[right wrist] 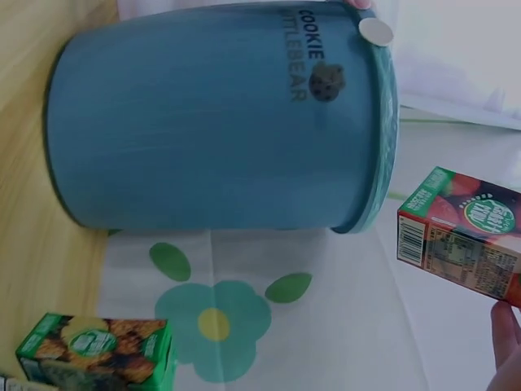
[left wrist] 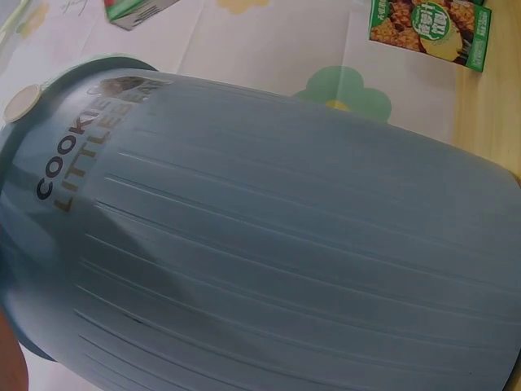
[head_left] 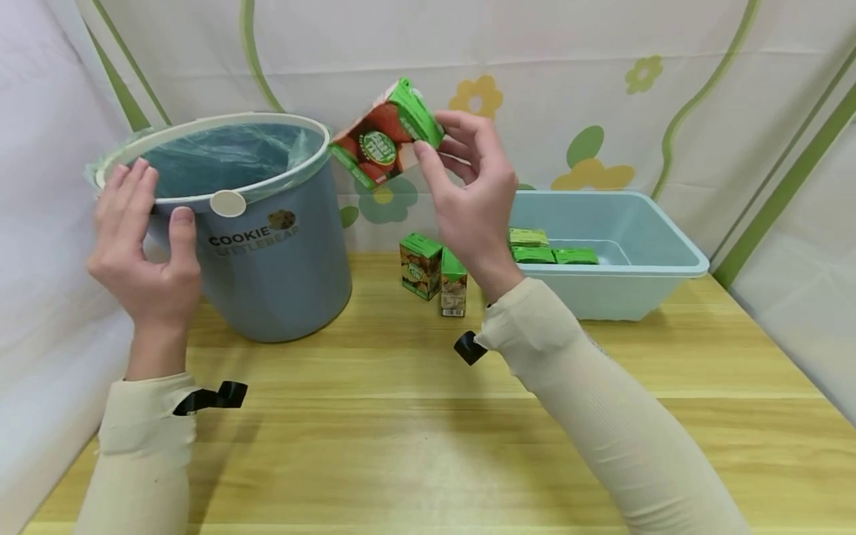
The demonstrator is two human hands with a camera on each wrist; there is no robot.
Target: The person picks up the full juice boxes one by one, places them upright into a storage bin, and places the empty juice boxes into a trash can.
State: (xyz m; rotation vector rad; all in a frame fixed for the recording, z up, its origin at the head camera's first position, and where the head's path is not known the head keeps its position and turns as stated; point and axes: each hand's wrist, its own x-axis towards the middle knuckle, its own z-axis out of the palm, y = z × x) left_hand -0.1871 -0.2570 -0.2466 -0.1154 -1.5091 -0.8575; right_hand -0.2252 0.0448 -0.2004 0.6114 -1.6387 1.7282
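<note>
My right hand [head_left: 478, 178] pinches a red and green juice box [head_left: 381, 141] between thumb and fingers, held tilted in the air to the right of a blue trash can's rim. The same juice box [right wrist: 464, 236] shows its barcode end in the right wrist view. My left hand [head_left: 147, 245] rests at the near left rim of the trash can [head_left: 287, 275], its fingers extended upward and the thumb apart. A thin greenish bag [head_left: 221, 156] lines the can and folds over its rim. In the left wrist view the can's ribbed side [left wrist: 269, 220] fills most of the picture.
Two brown and green juice boxes [head_left: 421, 267] stand on the wooden table [head_left: 401, 446] between the can and a pale blue plastic tub [head_left: 602, 290]. Several green-topped boxes [head_left: 533, 255] sit inside the tub. A flower-patterned white curtain [head_left: 374, 44] hangs close behind.
</note>
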